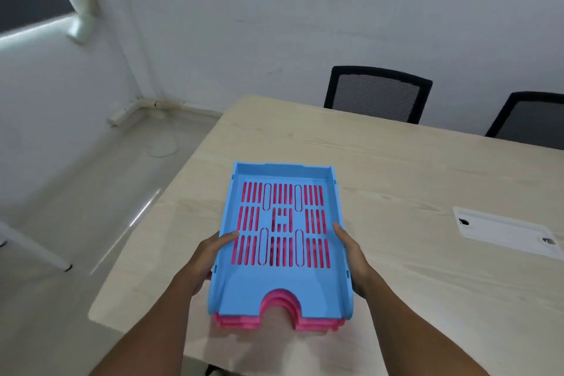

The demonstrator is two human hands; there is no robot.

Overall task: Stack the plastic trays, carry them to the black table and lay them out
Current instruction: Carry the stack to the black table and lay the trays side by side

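A blue slotted plastic tray [282,287] sits on top of a stack of pink trays [244,323], whose edges show below its near end and through its slots. My left hand [207,262] grips the stack's left side, thumb on the blue floor. On the stack's right side is my right hand [354,259], its thumb over the rim. The stack is over the near left corner of a light wooden table [412,168]; I cannot tell whether it rests on the table or is lifted. No black table is in view.
Two black mesh office chairs [378,94] [531,119] stand at the table's far side. A white cable cover plate [503,232] is set into the tabletop at the right. Pale floor [91,192] lies left of the table, with a white leg [33,247] and a white round base [161,146].
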